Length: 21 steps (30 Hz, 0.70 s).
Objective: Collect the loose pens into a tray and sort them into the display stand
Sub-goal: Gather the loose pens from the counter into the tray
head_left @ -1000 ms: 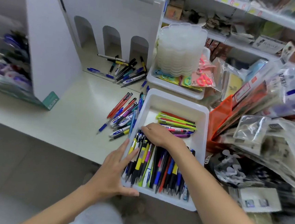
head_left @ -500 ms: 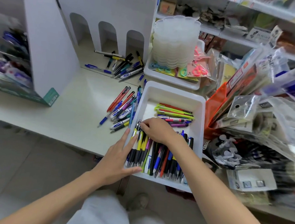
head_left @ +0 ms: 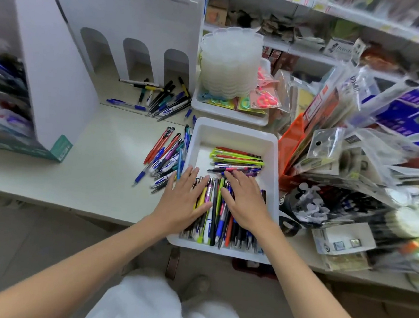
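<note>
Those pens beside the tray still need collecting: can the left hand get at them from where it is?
Probably yes. The left hand lies flat at the tray's left edge, and the loose pens lie right beside it on the open counter, nothing between.

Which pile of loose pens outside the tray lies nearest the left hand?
The pile beside the tray's left wall, next to the left hand; the other pile lies farther back, at the display stand's arches.

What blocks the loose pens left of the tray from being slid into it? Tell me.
The tray's raised left wall stands between the loose pens on the counter and the tray's inside, so they need lifting over. Both hands, left hand and right hand, lie flat on pens already inside.
</note>
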### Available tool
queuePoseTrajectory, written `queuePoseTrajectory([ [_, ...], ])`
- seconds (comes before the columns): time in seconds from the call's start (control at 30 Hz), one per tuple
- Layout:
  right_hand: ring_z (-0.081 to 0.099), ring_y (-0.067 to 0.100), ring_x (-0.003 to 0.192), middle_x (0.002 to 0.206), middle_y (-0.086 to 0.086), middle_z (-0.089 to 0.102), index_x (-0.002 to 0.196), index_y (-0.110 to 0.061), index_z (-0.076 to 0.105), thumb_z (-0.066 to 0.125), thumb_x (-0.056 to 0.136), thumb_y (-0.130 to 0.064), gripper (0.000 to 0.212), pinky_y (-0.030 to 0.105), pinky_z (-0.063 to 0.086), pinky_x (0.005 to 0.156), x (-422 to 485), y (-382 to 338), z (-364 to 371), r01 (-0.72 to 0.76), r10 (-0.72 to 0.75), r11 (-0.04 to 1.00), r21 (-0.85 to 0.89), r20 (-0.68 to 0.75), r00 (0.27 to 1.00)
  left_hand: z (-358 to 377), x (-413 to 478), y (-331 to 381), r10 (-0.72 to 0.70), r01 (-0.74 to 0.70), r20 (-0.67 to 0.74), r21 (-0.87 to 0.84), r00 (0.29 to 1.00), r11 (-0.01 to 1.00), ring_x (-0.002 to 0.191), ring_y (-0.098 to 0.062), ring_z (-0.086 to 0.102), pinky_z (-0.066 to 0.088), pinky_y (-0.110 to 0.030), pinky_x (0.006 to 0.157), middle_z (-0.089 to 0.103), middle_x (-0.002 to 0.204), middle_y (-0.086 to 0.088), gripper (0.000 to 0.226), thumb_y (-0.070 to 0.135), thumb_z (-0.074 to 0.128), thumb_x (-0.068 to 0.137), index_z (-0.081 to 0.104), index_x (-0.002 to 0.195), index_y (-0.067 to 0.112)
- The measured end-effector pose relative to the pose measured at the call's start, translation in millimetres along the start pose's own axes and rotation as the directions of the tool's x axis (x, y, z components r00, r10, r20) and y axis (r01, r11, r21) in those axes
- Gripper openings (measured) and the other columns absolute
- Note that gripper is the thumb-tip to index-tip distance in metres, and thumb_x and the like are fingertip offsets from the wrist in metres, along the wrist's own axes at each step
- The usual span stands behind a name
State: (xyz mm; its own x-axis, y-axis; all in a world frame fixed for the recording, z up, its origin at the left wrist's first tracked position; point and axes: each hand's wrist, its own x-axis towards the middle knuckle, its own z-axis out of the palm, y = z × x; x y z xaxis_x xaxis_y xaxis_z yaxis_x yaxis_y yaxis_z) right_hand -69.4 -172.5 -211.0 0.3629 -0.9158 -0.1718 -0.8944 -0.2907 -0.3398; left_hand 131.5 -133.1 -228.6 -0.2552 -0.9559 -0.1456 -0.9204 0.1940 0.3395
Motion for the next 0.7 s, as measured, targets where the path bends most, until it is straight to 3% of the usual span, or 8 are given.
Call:
queuePoseTrajectory([
  [0.13,0.017,0.016,0.148,0.159,0.002,0.029,0.153,-0.020,0.032,0.033,0.105,-0.042,0.053,0.034,0.002,0.123,10.2,-11.2,-7.2,0.002,0.015,0.995,0.100,-0.170,0.985,-13.1,7.2,-20.1,-0.015,-0.018,-0.158,-0.209,0.987,0.978,0.152,-0.008,-0.009,-0.006,-0.037,0.123,-0.007,0.165,0.010,0.071,0.062,0.019,0.099,0.003,0.159,0.029],
  [0.23,0.021,0.018,0.147,0.157,0.003,0.031,0.152,-0.019,0.033,0.038,0.105,-0.035,0.050,0.035,0.010,0.122,31.4,-30.3,-16.9,-0.007,0.042,0.986,0.168,-0.201,0.979,-25.0,39.8,-67.9,-0.260,0.165,-0.241,-0.353,0.935,0.921,0.152,-0.023,0.016,0.013,-0.043,0.123,0.019,0.164,-0.002,0.070,0.059,0.033,0.098,0.020,0.156,0.023],
  [0.37,0.026,0.020,0.144,0.155,0.005,0.035,0.150,-0.014,0.037,0.039,0.105,-0.031,0.048,0.035,0.015,0.121,60.9,-61.4,-17.0,-0.033,0.071,0.981,0.191,-0.197,0.978,-34.7,71.7,-125.3,-0.487,0.468,-0.017,-0.250,0.873,0.848,0.150,-0.034,0.015,0.021,-0.050,0.120,0.013,0.164,-0.015,0.096,0.071,0.043,0.091,0.010,0.157,0.009],
  [0.57,0.031,0.020,0.139,0.149,0.005,0.040,0.146,-0.015,0.041,0.043,0.104,-0.024,0.043,0.029,0.018,0.115,78.4,-86.0,-9.9,-0.123,0.173,0.963,0.239,-0.202,0.964,-36.6,103.7,-121.4,-0.461,0.459,0.031,-0.173,0.887,0.871,0.142,-0.033,0.025,0.034,-0.053,0.111,0.025,0.157,-0.015,0.119,0.087,0.047,0.075,0.013,0.155,0.005],
  [0.7,0.029,0.018,0.142,0.153,0.002,0.038,0.147,-0.019,0.041,0.044,0.103,-0.025,0.044,0.038,0.022,0.120,79.7,-79.0,1.7,-0.206,0.266,0.939,0.276,-0.201,0.943,-36.0,117.8,-104.0,-0.425,0.431,0.071,-0.115,0.902,0.895,0.141,-0.030,0.023,0.036,-0.051,0.106,0.022,0.155,-0.012,0.128,0.088,0.052,0.068,0.008,0.155,0.005],
])
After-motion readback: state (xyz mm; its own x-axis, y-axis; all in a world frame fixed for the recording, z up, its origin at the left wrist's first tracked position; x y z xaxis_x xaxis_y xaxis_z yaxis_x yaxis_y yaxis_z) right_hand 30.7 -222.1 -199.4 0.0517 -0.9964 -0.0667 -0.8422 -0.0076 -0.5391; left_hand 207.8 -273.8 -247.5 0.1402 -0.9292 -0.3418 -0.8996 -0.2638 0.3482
